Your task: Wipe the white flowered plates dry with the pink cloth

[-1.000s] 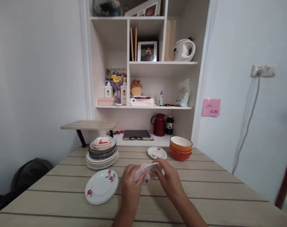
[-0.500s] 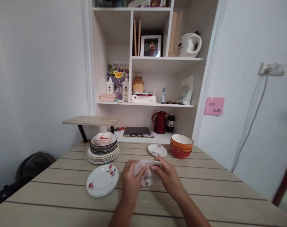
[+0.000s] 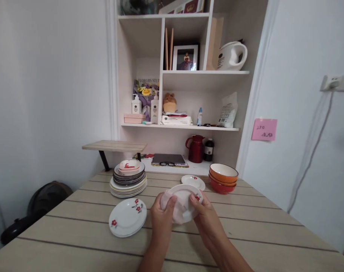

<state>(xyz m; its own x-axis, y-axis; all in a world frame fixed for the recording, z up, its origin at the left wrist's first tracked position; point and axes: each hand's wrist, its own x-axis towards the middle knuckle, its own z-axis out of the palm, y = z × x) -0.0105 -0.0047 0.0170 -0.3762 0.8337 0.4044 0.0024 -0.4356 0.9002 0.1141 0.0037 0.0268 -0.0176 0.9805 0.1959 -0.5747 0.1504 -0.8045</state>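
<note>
Between my hands, above the slatted table, is a small white plate [image 3: 186, 193] with red flowers, its face tilted toward me. My left hand [image 3: 164, 211] grips a pale pink cloth [image 3: 176, 212] against the plate's left side, thumb on the front. On the right edge my right hand [image 3: 203, 209] holds the plate, thumb over the rim near a flower. Larger flowered plates [image 3: 128, 217] lie stacked to the left of my hands. Just beyond the held plate sit small flowered plates [image 3: 193, 182].
A tall stack of plates [image 3: 128, 185] topped by pinkish dishes [image 3: 129, 166] stands at the back left. Orange and red bowls [image 3: 223, 177] are nested at the back right. Behind the table, a shelf unit [image 3: 200, 79] holds a red jug [image 3: 196, 149] and a laptop [image 3: 169, 159].
The held plate has turned from nearly edge-on to face me, with the cloth now spread over its left front. The camera view has shifted slightly left.
</note>
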